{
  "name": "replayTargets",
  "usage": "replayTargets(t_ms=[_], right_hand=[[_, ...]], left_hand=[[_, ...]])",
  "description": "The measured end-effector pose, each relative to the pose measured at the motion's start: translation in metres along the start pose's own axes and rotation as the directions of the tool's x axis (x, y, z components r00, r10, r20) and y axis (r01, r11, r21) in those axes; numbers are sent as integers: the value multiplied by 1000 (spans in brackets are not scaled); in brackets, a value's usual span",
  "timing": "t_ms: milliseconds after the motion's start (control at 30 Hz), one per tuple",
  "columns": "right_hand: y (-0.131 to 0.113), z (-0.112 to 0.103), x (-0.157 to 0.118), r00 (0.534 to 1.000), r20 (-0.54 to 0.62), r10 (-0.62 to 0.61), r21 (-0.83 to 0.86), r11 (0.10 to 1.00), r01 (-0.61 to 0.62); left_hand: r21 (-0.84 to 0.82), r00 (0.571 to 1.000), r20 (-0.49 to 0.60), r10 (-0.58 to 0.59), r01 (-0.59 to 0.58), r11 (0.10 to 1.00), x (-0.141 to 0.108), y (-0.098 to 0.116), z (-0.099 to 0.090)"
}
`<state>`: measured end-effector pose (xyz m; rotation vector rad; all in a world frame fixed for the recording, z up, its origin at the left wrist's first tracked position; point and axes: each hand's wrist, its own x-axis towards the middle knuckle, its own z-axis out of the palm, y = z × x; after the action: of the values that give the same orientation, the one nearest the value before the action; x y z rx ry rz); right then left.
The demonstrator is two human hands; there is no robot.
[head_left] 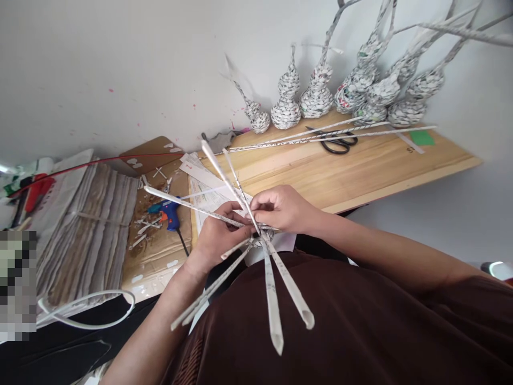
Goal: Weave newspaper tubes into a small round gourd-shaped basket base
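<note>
Close to my lap, my left hand (218, 235) is closed round the side of a small woven paper piece (266, 233), most of it hidden by my fingers. Rolled newspaper tubes (274, 299) fan out from it in several directions, some toward my body and some toward the table. My right hand (278, 209) pinches a paper tube (224, 174) where it meets the weaving. The fingertips of both hands almost touch.
Woven paper gourds (286, 99) stand along the wall. Black scissors (336, 143) and long paper tubes (276, 141) lie on the wooden table (360, 176). To the left are a blue glue gun (171, 214), paper scraps and a newspaper stack (92, 214).
</note>
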<state>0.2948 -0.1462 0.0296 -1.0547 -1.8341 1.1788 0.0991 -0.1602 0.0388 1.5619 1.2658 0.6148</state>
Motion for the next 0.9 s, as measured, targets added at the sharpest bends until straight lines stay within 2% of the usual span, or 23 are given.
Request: replayTargets(t_ms=[167, 233, 333, 400, 533, 700, 900], right_hand=[[-4, 4, 3, 1000, -15, 17, 128, 992, -14], [-4, 3, 6, 998, -11, 55, 228, 972, -51], [0, 1, 7, 990, -9, 140, 425, 897, -123], [5, -1, 5, 982, -34, 183, 484, 863, -144], [17, 0, -4, 981, -107, 160, 367, 924, -111], [19, 5, -17, 987, -30, 157, 283, 948, -142], [15, 9, -22, 983, -73, 167, 184, 971, -152]], left_hand=[[67, 993, 115, 5, -12, 998, 1, 8, -3], [37, 995, 100, -3, -1, 999, 4, 5, -5], [-17, 999, 36, -15, 15, 1000, 9, -7, -10], [-13, 1000, -8, 0, 0, 1000, 11, -16, -12], [-98, 995, -95, 5, -15, 995, 12, -27, -12], [-76, 988, -154, -21, 9, 997, 9, -33, -11], [-57, 985, -171, 6, -16, 998, 4, -34, -10]])
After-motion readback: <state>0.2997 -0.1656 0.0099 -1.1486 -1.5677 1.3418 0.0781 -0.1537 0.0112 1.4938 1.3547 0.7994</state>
